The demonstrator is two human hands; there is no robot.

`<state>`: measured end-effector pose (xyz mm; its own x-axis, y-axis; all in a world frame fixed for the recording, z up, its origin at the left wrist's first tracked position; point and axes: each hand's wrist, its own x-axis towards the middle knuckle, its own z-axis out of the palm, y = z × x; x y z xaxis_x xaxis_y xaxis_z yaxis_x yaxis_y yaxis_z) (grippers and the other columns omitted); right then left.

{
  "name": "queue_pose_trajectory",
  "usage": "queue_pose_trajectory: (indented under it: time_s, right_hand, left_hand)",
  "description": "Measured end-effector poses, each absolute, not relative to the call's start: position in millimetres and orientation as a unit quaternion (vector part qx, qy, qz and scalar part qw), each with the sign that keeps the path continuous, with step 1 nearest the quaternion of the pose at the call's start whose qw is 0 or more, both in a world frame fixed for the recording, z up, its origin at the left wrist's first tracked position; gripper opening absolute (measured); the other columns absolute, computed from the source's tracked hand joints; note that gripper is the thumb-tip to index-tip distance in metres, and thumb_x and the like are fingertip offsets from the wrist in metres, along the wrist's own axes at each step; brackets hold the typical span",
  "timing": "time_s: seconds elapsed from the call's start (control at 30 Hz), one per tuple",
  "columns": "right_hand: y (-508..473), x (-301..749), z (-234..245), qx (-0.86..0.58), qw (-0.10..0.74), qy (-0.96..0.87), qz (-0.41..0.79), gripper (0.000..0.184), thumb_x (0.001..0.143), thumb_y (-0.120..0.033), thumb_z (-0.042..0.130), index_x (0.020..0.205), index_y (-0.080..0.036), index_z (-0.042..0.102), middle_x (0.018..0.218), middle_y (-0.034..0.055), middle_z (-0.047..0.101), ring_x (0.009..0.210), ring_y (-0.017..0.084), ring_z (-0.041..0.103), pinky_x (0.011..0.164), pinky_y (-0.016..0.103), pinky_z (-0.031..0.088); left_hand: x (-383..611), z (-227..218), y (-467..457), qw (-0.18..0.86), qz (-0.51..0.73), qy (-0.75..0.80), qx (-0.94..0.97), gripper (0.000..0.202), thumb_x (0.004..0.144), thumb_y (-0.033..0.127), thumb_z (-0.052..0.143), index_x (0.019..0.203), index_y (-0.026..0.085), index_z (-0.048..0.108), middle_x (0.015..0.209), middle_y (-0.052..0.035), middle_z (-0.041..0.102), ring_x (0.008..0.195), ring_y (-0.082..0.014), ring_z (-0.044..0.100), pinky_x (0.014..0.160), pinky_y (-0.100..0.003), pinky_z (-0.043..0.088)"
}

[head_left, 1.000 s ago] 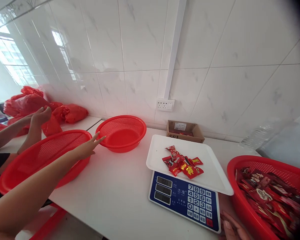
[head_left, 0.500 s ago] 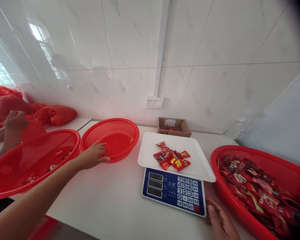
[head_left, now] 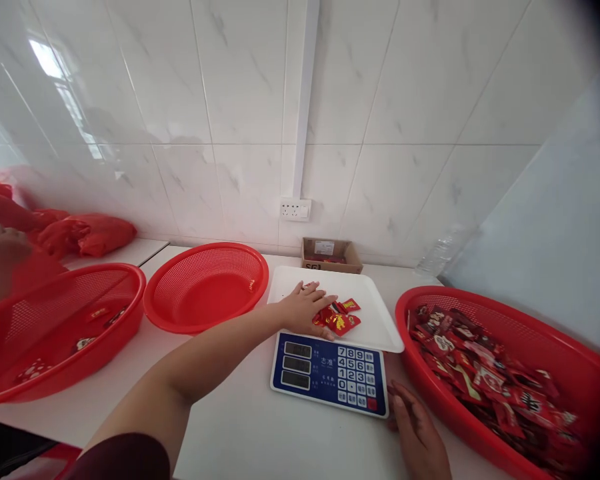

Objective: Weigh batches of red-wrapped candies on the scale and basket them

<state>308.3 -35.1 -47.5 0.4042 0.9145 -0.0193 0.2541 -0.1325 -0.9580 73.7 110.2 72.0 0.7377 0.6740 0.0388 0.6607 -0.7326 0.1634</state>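
Observation:
My left hand (head_left: 307, 310) lies palm down over red-wrapped packets (head_left: 344, 320), which sit on the white tray (head_left: 380, 320) of the weighing scale. Its fingers are spread and partly cover the packets. Below the tray is the scale's blue panel (head_left: 325, 373), with number keys and three small displays whose digits I cannot read. My right hand (head_left: 417, 430) rests on the table at the scale's right edge, fingers loosely apart with nothing seen in them. Close by on the right stands a red basket (head_left: 405, 310) holding many similar packets (head_left: 480, 367).
An almost bare red basket (head_left: 205, 293) stands left of the scale. Further left, another red basket (head_left: 130, 293) contains several packets. A cardboard box (head_left: 331, 255) sits behind the tray by the wall. Another person's hand (head_left: 3, 257) is near red plastic bags (head_left: 90, 233).
My left hand has moved right, from beside the middle basket onto the packets on the tray. My right hand stays by the scale. The view has shifted slightly to the right.

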Motion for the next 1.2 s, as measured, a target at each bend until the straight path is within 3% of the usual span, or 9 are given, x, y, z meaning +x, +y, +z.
queue_pose_trajectory:
  time_s: [0.1,0.17,0.3,0.43,0.73,0.83,0.97,1.13,1.2]
  right_hand:
    - [-34.9,308.6,-48.7,-0.673,0.498,-0.431,0.338,0.063,0.070,-0.066,0.050,0.108,-0.017,0.058,0.113,0.0106,0.063,0.081,0.022,0.060,0.066,0.032,0.052]
    - [-34.2,308.9,-50.2,-0.668,0.504,-0.430,0.339,0.060,0.070,-0.065,0.050,0.107,-0.018,0.059,0.112,0.0101,0.064,0.081,0.022,0.061,0.065,0.032,0.053]
    - [-33.8,308.9,-51.4,-0.658,0.513,-0.436,0.336,0.057,0.070,-0.065,0.051,0.104,-0.019,0.060,0.108,0.0093,0.065,0.083,0.023,0.061,0.064,0.032,0.053]
    - [-34.9,309.6,-50.8,-0.660,0.504,-0.432,0.352,0.061,0.069,-0.067,0.050,0.107,-0.019,0.058,0.111,0.0098,0.064,0.085,0.024,0.061,0.066,0.033,0.053]
    - [-32.7,311.1,-50.6,-0.653,0.506,-0.430,0.365,0.061,0.070,-0.066,0.050,0.107,-0.019,0.059,0.113,0.0098,0.064,0.087,0.024,0.061,0.068,0.033,0.053]
    - [-32.7,310.6,-50.5,-0.651,0.505,-0.431,0.369,0.061,0.070,-0.066,0.049,0.108,-0.019,0.059,0.112,0.0099,0.064,0.085,0.024,0.061,0.067,0.033,0.053]
    - [-32.9,310.3,-50.8,-0.650,0.494,-0.435,0.380,0.062,0.071,-0.067,0.048,0.109,-0.019,0.058,0.113,0.0102,0.064,0.084,0.023,0.062,0.069,0.032,0.053]
    - [-32.6,309.8,-51.9,-0.646,0.507,-0.428,0.378,0.063,0.070,-0.067,0.049,0.109,-0.018,0.057,0.114,0.0112,0.063,0.088,0.023,0.061,0.069,0.032,0.052]
    - [-32.4,309.0,-52.0,-0.646,0.518,-0.423,0.368,0.063,0.069,-0.067,0.050,0.107,-0.017,0.058,0.113,0.0116,0.063,0.089,0.024,0.060,0.067,0.031,0.052]
  left_hand:
    - [82.5,65.3,124.2,0.015,0.057,0.352,0.934,0.075,0.076,0.070,0.043,0.134,0.023,0.040,0.125,-0.0136,0.055,0.122,-0.0316,0.042,0.099,-0.048,0.030]
    - [84.9,62.8,128.8,-0.010,0.071,0.361,0.930,0.063,0.079,0.066,0.044,0.123,0.022,0.051,0.111,-0.0121,0.061,0.107,-0.0279,0.053,0.089,-0.041,0.037]
    - [88.2,61.8,134.2,-0.025,0.105,0.403,0.909,0.046,0.084,0.060,0.043,0.101,0.021,0.061,0.092,-0.0090,0.064,0.092,-0.0239,0.057,0.074,-0.034,0.041]
    - [84.3,70.1,135.3,-0.037,0.168,0.468,0.867,0.040,0.090,0.052,0.035,0.090,0.021,0.060,0.087,-0.0060,0.064,0.086,-0.0194,0.058,0.064,-0.028,0.040]
    - [-14.2,100.6,117.6,-0.064,0.243,0.619,0.744,0.040,0.093,0.046,0.026,0.101,0.022,0.056,0.103,-0.0067,0.060,0.089,-0.0197,0.057,0.067,-0.029,0.041]
    - [-45.2,96.5,112.9,-0.050,0.208,0.653,0.727,0.039,0.089,0.047,0.034,0.104,0.020,0.058,0.104,-0.0101,0.062,0.100,-0.0272,0.055,0.081,-0.039,0.042]
    - [-37.2,86.4,112.3,-0.017,0.162,0.643,0.748,0.053,0.085,0.053,0.041,0.121,0.017,0.052,0.128,-0.0160,0.052,0.126,-0.0367,0.036,0.102,-0.055,0.024]
    - [42.6,73.3,111.3,0.059,0.109,0.515,0.848,0.068,0.085,0.062,0.036,0.140,0.023,0.031,0.148,-0.0090,0.031,0.138,-0.0247,0.021,0.109,-0.039,0.023]
    - [79.1,67.8,112.1,0.084,0.090,0.463,0.878,0.074,0.082,0.068,0.035,0.143,0.028,0.024,0.151,-0.0064,0.026,0.139,-0.0236,0.019,0.109,-0.038,0.024]
